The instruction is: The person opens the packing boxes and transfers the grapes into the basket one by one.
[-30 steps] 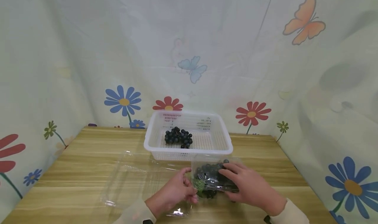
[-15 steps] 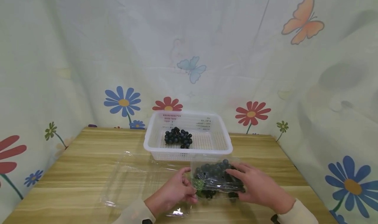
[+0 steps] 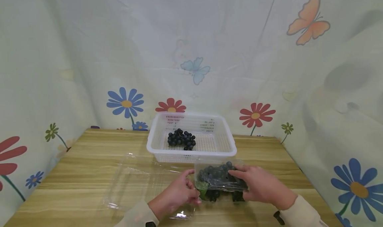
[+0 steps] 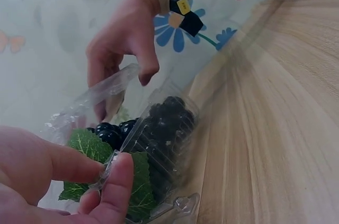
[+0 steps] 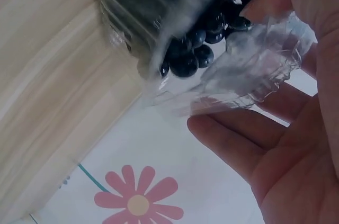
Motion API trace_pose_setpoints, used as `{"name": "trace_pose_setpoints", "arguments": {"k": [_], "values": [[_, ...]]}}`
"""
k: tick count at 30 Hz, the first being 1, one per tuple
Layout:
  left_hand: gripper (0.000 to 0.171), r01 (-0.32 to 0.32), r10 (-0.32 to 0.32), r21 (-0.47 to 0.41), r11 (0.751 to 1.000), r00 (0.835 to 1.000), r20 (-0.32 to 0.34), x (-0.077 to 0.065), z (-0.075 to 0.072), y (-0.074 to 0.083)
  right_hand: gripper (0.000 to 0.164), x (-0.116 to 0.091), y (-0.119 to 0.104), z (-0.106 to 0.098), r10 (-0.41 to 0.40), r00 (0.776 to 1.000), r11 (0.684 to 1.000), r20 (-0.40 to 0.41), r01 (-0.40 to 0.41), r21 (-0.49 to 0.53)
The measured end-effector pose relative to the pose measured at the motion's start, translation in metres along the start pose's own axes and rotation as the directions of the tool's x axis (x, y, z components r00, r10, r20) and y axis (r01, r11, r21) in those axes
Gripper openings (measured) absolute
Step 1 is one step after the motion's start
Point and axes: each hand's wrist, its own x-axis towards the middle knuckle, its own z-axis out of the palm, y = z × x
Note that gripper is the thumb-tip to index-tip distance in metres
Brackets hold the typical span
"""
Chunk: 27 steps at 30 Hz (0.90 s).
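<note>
A clear plastic clamshell box (image 3: 219, 173) packed with dark grapes (image 5: 183, 65) sits at the front of the table, its lid partly raised. With thumb and forefinger, my left hand (image 3: 182, 192) pinches the box's edge at the left end, right beside a green leaf (image 4: 89, 147). My right hand (image 3: 261, 187) holds the lid (image 5: 254, 60) at the right end: the thumb reaches in by the grapes and the fingers lie along the outside. Between lid and base, grapes and leaves show in the left wrist view.
Behind the box stands a white perforated basket (image 3: 191, 156) with another bunch of dark grapes (image 3: 181, 138) in it. To the left lies another clear plastic clamshell (image 3: 128, 182), opened out on the wooden table (image 3: 74, 173). A flowered curtain (image 3: 143, 54) hangs around the table.
My right hand has shifted slightly to the right along the lid, and more grapes show under it at the front. The left hand keeps its place.
</note>
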Motion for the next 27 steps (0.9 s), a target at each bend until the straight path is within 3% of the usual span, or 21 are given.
{"name": "trace_pose_setpoints", "arguments": {"k": [6, 13, 18, 27], "values": [[0.091, -0.018, 0.018, 0.026, 1.0, 1.0, 0.0, 0.0, -0.002, 0.002, 0.065, 0.0, 0.001, -0.006, -0.017, 1.0, 1.0, -0.009, 0.017, 0.019], [0.087, -0.028, 0.027, 0.051, 0.998, 1.0, 0.011, -0.002, -0.002, 0.002, 0.059, -0.004, 0.008, -0.019, -0.006, 1.0, 0.988, -0.015, 0.009, 0.154], [0.082, -0.024, 0.021, 0.119, 0.993, 0.999, 0.027, -0.004, -0.005, 0.007, 0.047, -0.01, 0.011, -0.029, -0.051, 0.997, 0.982, -0.049, 0.059, 0.179], [0.075, 0.012, -0.026, 0.213, 0.977, 0.998, 0.065, -0.007, -0.01, 0.019, 0.034, -0.019, 0.012, -0.04, -0.043, 0.996, 0.963, -0.077, 0.061, 0.263]]}}
